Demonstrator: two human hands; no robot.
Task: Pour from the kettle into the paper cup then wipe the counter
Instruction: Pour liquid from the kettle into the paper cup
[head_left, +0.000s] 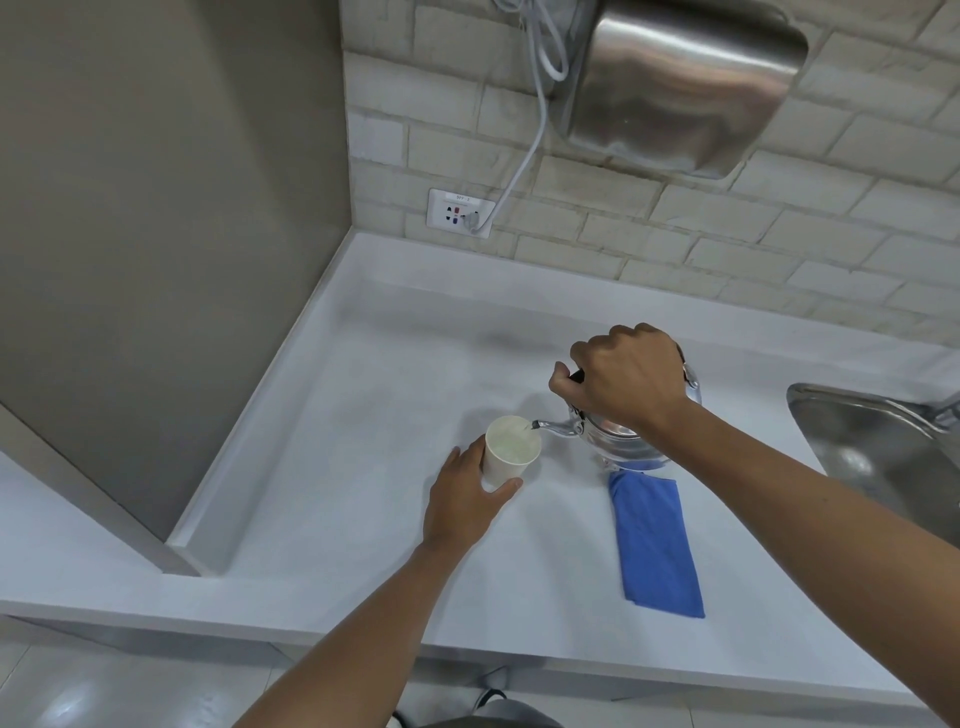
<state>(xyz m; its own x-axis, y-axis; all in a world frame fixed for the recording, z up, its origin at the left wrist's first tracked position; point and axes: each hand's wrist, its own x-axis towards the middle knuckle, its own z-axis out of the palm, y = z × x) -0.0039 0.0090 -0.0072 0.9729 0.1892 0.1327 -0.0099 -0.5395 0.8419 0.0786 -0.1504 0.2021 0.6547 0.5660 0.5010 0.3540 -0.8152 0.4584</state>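
A white paper cup (508, 457) stands on the white counter (363, 415), and my left hand (467, 499) is wrapped around its lower part. My right hand (626, 382) grips the black handle of a shiny metal kettle (615, 439), which is tilted to the left. The kettle's spout reaches over the cup's rim, and pale liquid shows inside the cup. A folded blue cloth (654, 545) lies on the counter just below the kettle, untouched by either hand.
A steel sink (878, 452) is set into the counter at the right. A steel appliance (675, 83) hangs on the brick wall, its white cable running to a wall socket (460, 213). A grey wall bounds the counter on the left.
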